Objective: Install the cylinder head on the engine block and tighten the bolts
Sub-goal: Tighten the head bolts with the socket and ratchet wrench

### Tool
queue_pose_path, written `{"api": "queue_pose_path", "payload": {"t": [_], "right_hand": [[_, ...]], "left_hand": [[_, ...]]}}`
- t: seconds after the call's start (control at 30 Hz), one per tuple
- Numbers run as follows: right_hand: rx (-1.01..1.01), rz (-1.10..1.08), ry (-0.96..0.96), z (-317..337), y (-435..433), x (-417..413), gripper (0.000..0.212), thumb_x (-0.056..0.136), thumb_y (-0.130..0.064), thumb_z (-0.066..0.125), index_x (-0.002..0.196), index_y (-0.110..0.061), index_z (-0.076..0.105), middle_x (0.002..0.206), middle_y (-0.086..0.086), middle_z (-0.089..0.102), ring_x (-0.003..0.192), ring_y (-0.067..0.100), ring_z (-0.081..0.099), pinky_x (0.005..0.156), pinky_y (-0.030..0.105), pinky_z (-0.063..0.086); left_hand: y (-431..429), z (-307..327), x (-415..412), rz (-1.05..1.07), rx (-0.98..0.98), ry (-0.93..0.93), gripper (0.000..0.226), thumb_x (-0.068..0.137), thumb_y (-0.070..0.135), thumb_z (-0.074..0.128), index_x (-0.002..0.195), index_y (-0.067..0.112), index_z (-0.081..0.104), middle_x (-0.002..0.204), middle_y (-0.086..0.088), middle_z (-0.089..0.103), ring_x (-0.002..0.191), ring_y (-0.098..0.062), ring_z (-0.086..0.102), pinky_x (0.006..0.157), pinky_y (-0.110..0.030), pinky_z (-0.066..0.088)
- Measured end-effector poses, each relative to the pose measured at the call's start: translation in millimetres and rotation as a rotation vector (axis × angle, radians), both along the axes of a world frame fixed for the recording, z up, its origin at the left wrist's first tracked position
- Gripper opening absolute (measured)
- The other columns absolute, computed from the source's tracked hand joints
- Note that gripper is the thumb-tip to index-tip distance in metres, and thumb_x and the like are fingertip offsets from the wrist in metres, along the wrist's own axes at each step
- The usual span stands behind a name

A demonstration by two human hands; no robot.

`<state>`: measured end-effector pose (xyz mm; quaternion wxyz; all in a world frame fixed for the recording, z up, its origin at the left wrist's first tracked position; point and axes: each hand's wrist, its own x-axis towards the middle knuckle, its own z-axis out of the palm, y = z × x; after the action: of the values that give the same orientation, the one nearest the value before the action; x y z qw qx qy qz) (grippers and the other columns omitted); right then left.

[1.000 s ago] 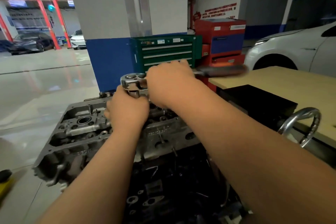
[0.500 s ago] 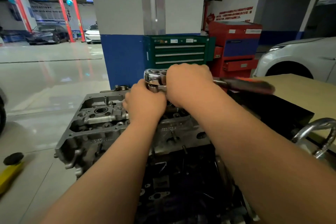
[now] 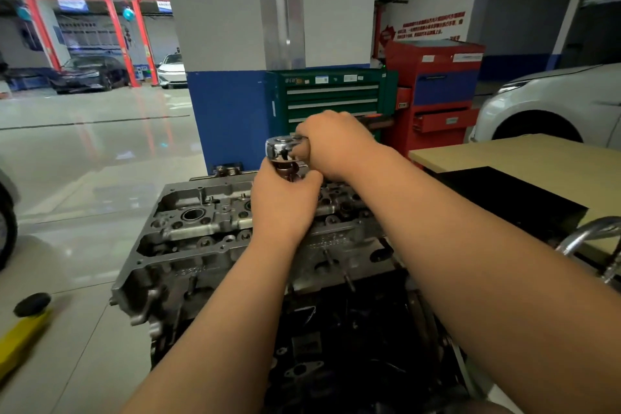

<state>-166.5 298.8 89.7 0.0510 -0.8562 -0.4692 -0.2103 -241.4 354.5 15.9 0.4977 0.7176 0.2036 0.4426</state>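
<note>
Found the cylinder head [image 3: 208, 232] already seated on the dark engine block [image 3: 336, 346], mid-view and close in front. Gripped the ratchet [image 3: 281, 148] in the right hand [image 3: 337, 146], with fingers curled round the shank just behind the chrome head, well short of the orange-and-black grip [image 3: 379, 119] poking out beyond the knuckles. Wrapped the left hand [image 3: 285, 203] round the socket stem [image 3: 286, 173] directly beneath, steadying it over the far right part of the casting. Could not see the bolt itself, hidden under that left hand. Judged this to be the tightening of one head bolt, with the count of bolts left impossible to tell. Seemed wise to keep the stem square to the deck, guarding against camming off the bolt; to press down lightly through the left hand during each swing; to slide the right hand out toward the grip for leverage on meeting resistance; to pull in smooth arcs, never jerks. Seemed wise also to work from the centre outward and in stages, avoiding uneven seating, and to finish to a set torque.
</note>
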Motion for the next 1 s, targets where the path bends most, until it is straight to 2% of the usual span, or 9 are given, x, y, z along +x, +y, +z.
{"api": "queue_pose_path", "payload": {"t": [0.1,0.23,0.3,0.4,0.5,0.7,0.8,0.87,1.0], "right_hand": [[0.011,-0.200,-0.092,-12,-28,-26,0.006,0.088,-0.020,0.054,0.089,-0.020,0.048,0.075,0.000,0.042,0.076,0.024,0.046,0.071,0.035,0.029],[0.096,-0.207,-0.218,-18,-27,-45,0.026,0.088,-0.014,0.051,0.067,-0.017,0.036,0.062,0.000,0.039,0.050,0.020,0.035,0.045,0.029,0.023],[0.125,-0.110,-0.117,-11,-21,-18,0.007,0.090,-0.022,0.053,0.083,-0.020,0.053,0.081,0.003,0.059,0.067,0.025,0.052,0.055,0.033,0.037],[0.011,0.065,0.032,0,-4,1,0.020,0.092,-0.024,0.052,0.110,-0.020,0.059,0.102,0.003,0.064,0.097,0.024,0.057,0.078,0.032,0.041],[-0.115,-0.027,0.050,11,-4,-10,0.014,0.092,-0.027,0.052,0.099,-0.016,0.058,0.084,0.003,0.055,0.081,0.025,0.053,0.071,0.034,0.039],[0.018,-0.177,-0.191,-17,-35,-57,0.022,0.087,-0.010,0.049,0.072,-0.015,0.034,0.062,0.000,0.030,0.048,0.018,0.027,0.044,0.029,0.018],[0.038,-0.047,-0.052,0,-22,-21,0.005,0.090,-0.019,0.051,0.091,-0.017,0.055,0.082,0.003,0.057,0.070,0.024,0.051,0.057,0.035,0.037],[0.031,0.049,0.086,2,-13,-10,0.016,0.092,-0.023,0.051,0.107,-0.019,0.057,0.102,0.003,0.063,0.092,0.023,0.056,0.076,0.035,0.042],[-0.024,-0.097,0.035,2,-17,-26,0.012,0.089,-0.017,0.055,0.101,-0.021,0.053,0.088,0.001,0.053,0.082,0.021,0.049,0.074,0.036,0.033]], "left_hand": [[0,4,2,0.043,0.060,0.053,0.012,0.076,0.012,0.062,0.066,0.018,0.057,0.058,0.006,0.057,0.046,-0.001,0.048,0.039,-0.010,0.031],[6,0,3,0.009,0.048,0.037,0.018,0.077,0.011,0.060,0.062,0.019,0.054,0.056,0.007,0.056,0.046,-0.002,0.046,0.040,-0.014,0.032],[7,1,6,-0.068,0.014,0.051,0.014,0.075,0.013,0.064,0.063,0.015,0.057,0.054,0.007,0.056,0.042,-0.001,0.040,0.044,-0.020,0.034],[6,5,9,-0.046,-0.086,0.029,0.018,0.072,0.015,0.064,0.057,0.016,0.053,0.047,0.008,0.049,0.040,-0.005,0.034,0.042,-0.021,0.029],[5,3,5,0.000,-0.112,-0.035,0.020,0.072,0.015,0.063,0.056,0.019,0.052,0.043,0.011,0.051,0.039,-0.001,0.037,0.038,-0.018,0.030],[8,-2,6,0.081,0.016,0.050,0.029,0.080,0.009,0.054,0.054,0.019,0.046,0.048,0.007,0.048,0.041,-0.003,0.037,0.039,-0.019,0.028],[8,-1,7,0.016,-0.031,0.036,0.019,0.075,0.018,0.062,0.060,0.017,0.050,0.048,0.009,0.049,0.040,-0.002,0.035,0.046,-0.024,0.030],[5,0,7,0.026,-0.017,0.048,0.019,0.073,0.020,0.064,0.061,0.016,0.050,0.049,0.008,0.049,0.042,-0.005,0.036,0.045,-0.024,0.031],[5,-1,5,0.125,-0.030,-0.005,0.020,0.077,0.015,0.061,0.060,0.018,0.050,0.051,0.006,0.052,0.046,-0.005,0.042,0.043,-0.024,0.033]]}}
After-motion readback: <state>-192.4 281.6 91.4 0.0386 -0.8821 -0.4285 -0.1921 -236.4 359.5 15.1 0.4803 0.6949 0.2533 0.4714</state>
